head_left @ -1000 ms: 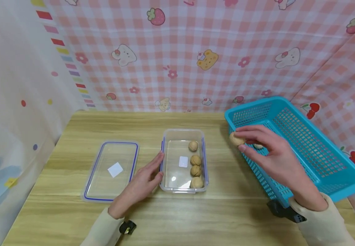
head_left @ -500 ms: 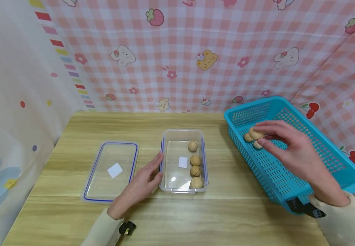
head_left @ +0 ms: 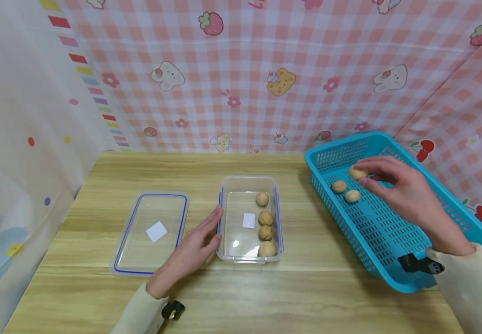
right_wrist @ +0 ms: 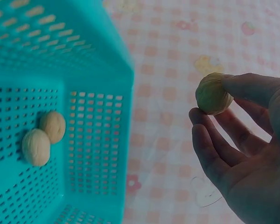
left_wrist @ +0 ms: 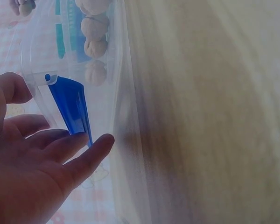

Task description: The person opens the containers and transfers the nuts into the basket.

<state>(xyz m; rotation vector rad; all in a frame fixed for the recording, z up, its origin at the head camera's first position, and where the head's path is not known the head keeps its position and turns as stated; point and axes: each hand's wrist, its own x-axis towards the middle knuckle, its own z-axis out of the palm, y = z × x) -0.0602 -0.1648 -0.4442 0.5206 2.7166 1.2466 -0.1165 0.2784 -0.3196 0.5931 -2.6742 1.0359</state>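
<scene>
My right hand (head_left: 403,195) pinches a walnut (head_left: 358,172) between thumb and fingertips, above the far part of the blue basket (head_left: 351,236). Two more walnuts lie on the basket floor, one tan walnut (head_left: 339,186) and a paler walnut (head_left: 352,196) beside it. In the right wrist view the held walnut (right_wrist: 213,94) shows against the checked cloth. My left hand (head_left: 191,250) has its fingers extended along the left wall of a clear plastic box (head_left: 234,253). In the left wrist view those fingers are at its blue side latch (left_wrist: 71,105). Several walnuts (head_left: 265,218) line the box's right side.
A clear lid (head_left: 134,255) with a blue seal and a white square label (head_left: 156,231) lies left of the box on the wooden table (head_left: 241,306). A pink checked cloth (head_left: 241,55) hangs behind the table, and a white patterned cloth (head_left: 11,139) at the left.
My right hand has moved rightward from the basket's left rim to over its inside, still pinching the walnut, uncovering the two walnuts below. My left hand has stayed at the box.
</scene>
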